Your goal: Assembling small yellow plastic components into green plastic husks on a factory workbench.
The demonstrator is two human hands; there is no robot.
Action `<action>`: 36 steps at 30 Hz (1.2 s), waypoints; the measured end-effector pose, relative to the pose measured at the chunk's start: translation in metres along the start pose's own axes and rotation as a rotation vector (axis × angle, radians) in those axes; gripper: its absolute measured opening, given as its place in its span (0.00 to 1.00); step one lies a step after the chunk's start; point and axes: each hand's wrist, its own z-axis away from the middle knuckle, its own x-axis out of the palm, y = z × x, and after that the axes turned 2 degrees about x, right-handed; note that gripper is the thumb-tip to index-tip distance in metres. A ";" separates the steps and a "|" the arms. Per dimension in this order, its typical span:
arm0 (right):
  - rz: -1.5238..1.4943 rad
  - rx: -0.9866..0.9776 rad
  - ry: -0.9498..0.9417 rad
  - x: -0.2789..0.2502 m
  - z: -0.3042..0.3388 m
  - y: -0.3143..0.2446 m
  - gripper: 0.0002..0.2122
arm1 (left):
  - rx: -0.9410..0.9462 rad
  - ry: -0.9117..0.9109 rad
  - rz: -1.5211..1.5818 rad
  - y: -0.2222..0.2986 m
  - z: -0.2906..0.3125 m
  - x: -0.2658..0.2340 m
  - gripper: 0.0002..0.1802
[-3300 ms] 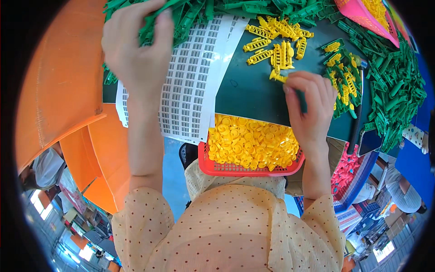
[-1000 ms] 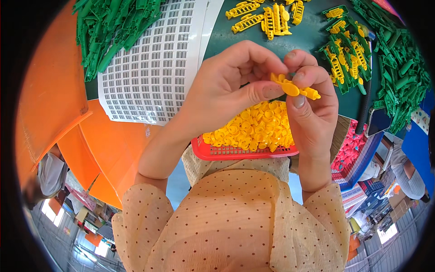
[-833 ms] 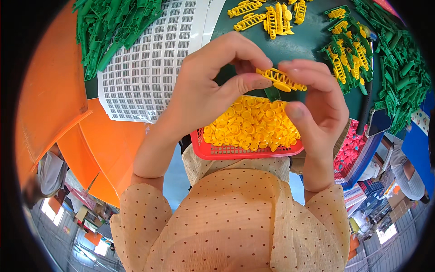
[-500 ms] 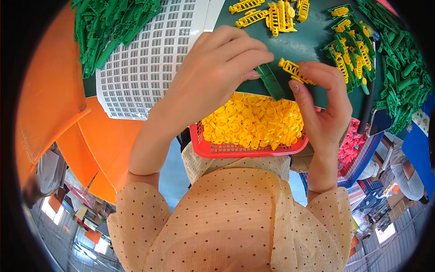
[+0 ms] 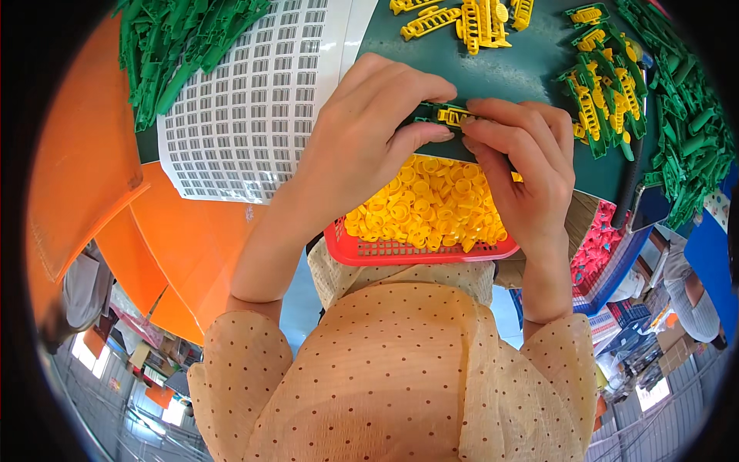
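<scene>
My left hand (image 5: 369, 127) pinches a long green plastic piece (image 5: 422, 114) between thumb and fingers. Against it, my right hand (image 5: 523, 142) presses a yellow ladder-like plastic part (image 5: 453, 116), which lies along the green piece's channel. Fingers of both hands cover the ends of the two parts, so how deep the yellow one sits cannot be seen. Just below the hands is a red basket (image 5: 362, 252) filled with small yellow round caps (image 5: 419, 208).
Loose yellow ladder parts (image 5: 481, 27) lie at the table's far side. Green pieces with yellow parts in them (image 5: 604, 88) are piled right, beside a heap of green pieces (image 5: 693, 115). More green pieces (image 5: 185, 46) lie far left on a printed label sheet (image 5: 246, 108).
My right hand has moved left and brought the yellow ladder part onto the green piece. The green piece has turned from slanted to nearly level in my left hand.
</scene>
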 end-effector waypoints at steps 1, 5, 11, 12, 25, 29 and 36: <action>0.014 -0.022 0.021 0.003 0.001 0.002 0.11 | -0.001 -0.002 0.001 0.000 0.000 -0.001 0.21; 0.040 -0.092 0.073 0.006 0.002 0.000 0.11 | 0.004 -0.012 -0.005 -0.001 0.000 -0.001 0.20; 0.055 -0.041 0.017 0.001 0.000 -0.003 0.10 | 0.020 -0.006 0.009 -0.003 0.001 0.000 0.19; 0.055 -0.040 0.017 0.001 -0.001 -0.003 0.10 | 0.008 -0.009 0.014 -0.003 0.002 0.000 0.19; 0.012 -0.004 0.008 0.002 -0.002 -0.001 0.13 | 0.148 -0.014 0.000 -0.008 0.001 -0.002 0.14; -0.012 0.017 -0.022 -0.003 -0.005 -0.001 0.14 | 0.142 -0.011 0.002 -0.007 0.000 -0.001 0.13; -0.053 0.094 -0.018 -0.003 -0.003 -0.004 0.14 | 0.164 -0.022 -0.027 -0.009 0.001 -0.003 0.13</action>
